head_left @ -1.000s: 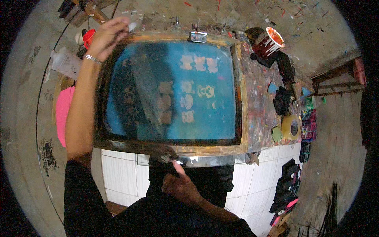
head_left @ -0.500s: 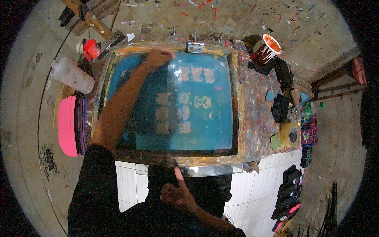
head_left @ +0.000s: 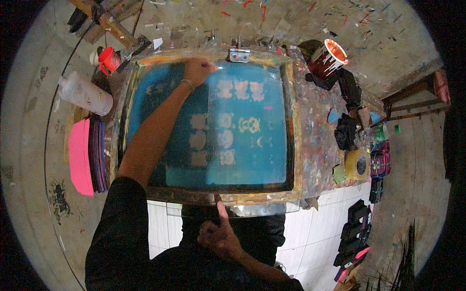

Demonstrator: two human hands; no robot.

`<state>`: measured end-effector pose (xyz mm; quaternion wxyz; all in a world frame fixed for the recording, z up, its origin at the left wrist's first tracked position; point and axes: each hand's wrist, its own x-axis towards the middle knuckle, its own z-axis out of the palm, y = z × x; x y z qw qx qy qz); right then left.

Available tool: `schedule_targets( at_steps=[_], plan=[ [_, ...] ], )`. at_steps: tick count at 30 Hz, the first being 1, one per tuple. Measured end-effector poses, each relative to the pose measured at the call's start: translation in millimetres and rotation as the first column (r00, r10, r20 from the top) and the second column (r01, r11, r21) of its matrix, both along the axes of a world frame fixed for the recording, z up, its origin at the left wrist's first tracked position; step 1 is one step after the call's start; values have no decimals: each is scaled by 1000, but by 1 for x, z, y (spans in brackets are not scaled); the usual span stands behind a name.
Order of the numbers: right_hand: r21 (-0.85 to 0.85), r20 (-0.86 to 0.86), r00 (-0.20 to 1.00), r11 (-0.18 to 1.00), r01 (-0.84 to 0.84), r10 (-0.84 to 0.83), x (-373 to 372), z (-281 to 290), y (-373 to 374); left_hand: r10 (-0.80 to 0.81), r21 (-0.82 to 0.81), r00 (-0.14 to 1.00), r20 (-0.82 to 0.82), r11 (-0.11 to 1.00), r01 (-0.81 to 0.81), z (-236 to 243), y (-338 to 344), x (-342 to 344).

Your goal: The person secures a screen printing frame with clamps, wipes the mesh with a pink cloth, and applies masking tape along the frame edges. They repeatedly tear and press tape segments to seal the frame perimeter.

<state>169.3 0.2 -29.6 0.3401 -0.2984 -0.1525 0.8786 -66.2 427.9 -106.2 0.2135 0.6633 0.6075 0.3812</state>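
A: Here we are at the desk (head_left: pixel 315 153), and a wooden-framed printing screen (head_left: pixel 213 128) lies flat across it, right in front of the person, blue mesh (head_left: pixel 269 167) facing up. Where's the left hand (head_left: pixel 198 72)?

B: Out at the far side, over the mesh near the far rail (head_left: pixel 167 59)! A bracelet (head_left: pixel 188 84) circles the wrist, and the bare forearm slants across the left part of the screen. Those fingers are bent inward; whether they're grasping anything, I can't tell.

A: And the right hand (head_left: pixel 219 237)?

B: Down at the near side: one finger reaches up to the near rail (head_left: pixel 262 196), the others curl toward the palm. I can't make out whether the tip touches the wood, or whether anything sits in the palm.

A: Across the mesh, pale animal-shaped figures (head_left: pixel 241 90) stand in groups, and a shadow darkens the left half.

B: A metal hinge clamp (head_left: pixel 239 55) sits at the far rail, right of its middle.

A: On the right, a tilted paint pot (head_left: pixel 334 53), orange inside, white drips down its wall; then crumpled black cloth (head_left: pixel 345 132), and nearer, a roll of yellowish tape (head_left: pixel 357 165).

B: Left flank: red cup (head_left: pixel 110 59) farthest, translucent plastic bottle (head_left: pixel 87 94) next, pink-sided stack (head_left: pixel 80 157) nearest!
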Motion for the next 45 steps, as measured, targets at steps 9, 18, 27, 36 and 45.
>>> schedule_targets(
  at_steps=[9, 18, 27, 36, 45],
  plan=[
    [-65, -40, 999, 998, -2, 0, -1, 16, 10, 65, -10, 985, -162, 998, -68, 14, -9, 9],
    [-52, -189, 982, 998, 17, -27, 1, 5, 3, 212, 107, 909, -359, 977, -186, 5, -22, 13],
    [31, 109, 992, 997, -65, 61, -2, 21, 12, 183, 162, 777, -602, 981, -106, 17, -84, 30],
    [46, -279, 954, 991, 127, -109, -2, 3, -2, 65, 148, 735, -675, 988, 48, 18, -140, 29],
    [50, -285, 956, 995, 91, -73, -1, 4, 5, 13, 135, 793, -610, 987, 88, 21, -154, 31]
  ],
)
